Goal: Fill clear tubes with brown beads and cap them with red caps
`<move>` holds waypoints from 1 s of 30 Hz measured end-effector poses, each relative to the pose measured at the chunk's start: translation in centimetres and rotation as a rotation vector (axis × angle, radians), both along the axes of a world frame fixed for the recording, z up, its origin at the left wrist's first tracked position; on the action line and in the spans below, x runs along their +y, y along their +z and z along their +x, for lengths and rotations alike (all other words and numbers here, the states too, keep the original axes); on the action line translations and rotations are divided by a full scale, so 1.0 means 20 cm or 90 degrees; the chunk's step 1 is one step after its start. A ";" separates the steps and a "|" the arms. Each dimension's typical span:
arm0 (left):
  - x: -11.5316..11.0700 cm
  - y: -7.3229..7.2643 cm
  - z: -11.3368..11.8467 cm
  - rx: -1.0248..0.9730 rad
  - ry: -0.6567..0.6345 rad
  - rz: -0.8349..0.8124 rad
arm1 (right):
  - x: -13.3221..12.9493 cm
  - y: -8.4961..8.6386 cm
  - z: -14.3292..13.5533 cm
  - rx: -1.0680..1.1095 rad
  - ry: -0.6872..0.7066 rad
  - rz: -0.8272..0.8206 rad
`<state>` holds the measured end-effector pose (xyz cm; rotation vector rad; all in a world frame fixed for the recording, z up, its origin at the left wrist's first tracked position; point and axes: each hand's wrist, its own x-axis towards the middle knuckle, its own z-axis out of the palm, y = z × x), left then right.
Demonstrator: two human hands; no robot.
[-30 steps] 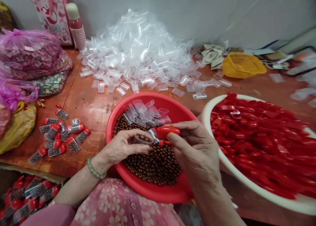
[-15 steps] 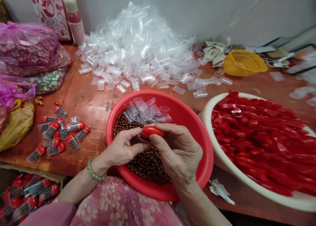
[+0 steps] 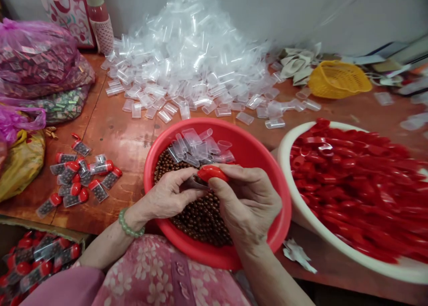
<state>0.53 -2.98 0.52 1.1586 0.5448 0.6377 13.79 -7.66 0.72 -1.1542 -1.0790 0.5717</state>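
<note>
Over the red basin (image 3: 267, 172) my two hands meet. Between the thumb and fingers of my left hand (image 3: 169, 192) is a clear plastic tube (image 3: 195, 182), partly hidden by the fingers. My right hand (image 3: 247, 199) pinches a glossy red cap (image 3: 213, 173) at the tube's right end; whether they touch is too small to tell. Brown round beads (image 3: 203, 221) fill the basin's bottom below my hands. Several loose clear tubes (image 3: 197, 145) lie on the beads toward the back of the basin.
A white basin (image 3: 287, 163) of red caps stands right. Clear tubes (image 3: 197, 61) are heaped at the back, near a yellow basket (image 3: 337, 79). Filled capped tubes (image 3: 68, 172) lie left; more fill a box (image 3: 40, 261) below. Plastic bags (image 3: 36, 61) and a bottle (image 3: 100, 25) stand back left.
The view has shifted slightly. The red cap and my right hand have moved a little to the right, and the gap between cap and tube looks wider. Both hands keep their hold.
</note>
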 end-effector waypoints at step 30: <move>0.04 -0.06 -0.02 0.139 -0.030 0.086 | 0.02 -0.04 0.13 -0.285 0.137 -0.098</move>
